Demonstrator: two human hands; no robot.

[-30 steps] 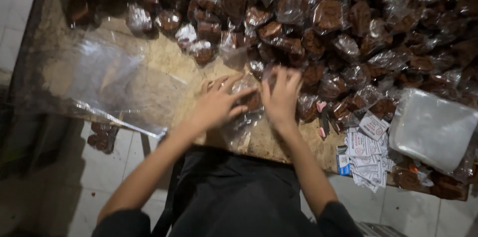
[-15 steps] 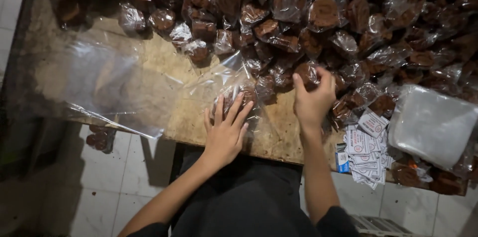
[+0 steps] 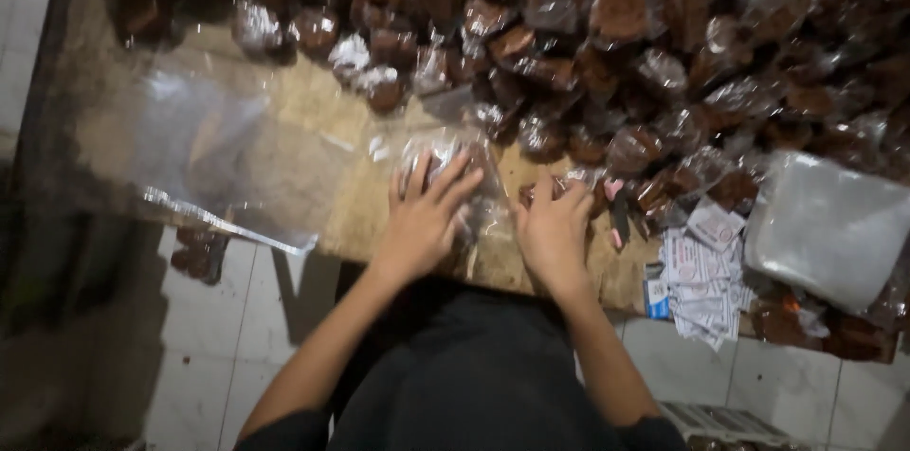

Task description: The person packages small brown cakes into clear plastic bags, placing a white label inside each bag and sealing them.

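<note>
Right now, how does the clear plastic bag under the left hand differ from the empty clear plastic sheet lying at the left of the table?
The clear plastic bag under the left hand holds brown pieces; the empty clear plastic sheet holds none. The bag is crumpled and pressed down; the sheet lies spread, overhanging the wooden table. Both are transparent.

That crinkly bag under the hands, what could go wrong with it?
The left hand presses flat on the clear bag, so the brown pieces inside could get squashed. The right hand works close to the paper slips at the table edge; a nudge might knock them to the floor. The big plastic sheet overhangs that edge and might slide off.
</note>
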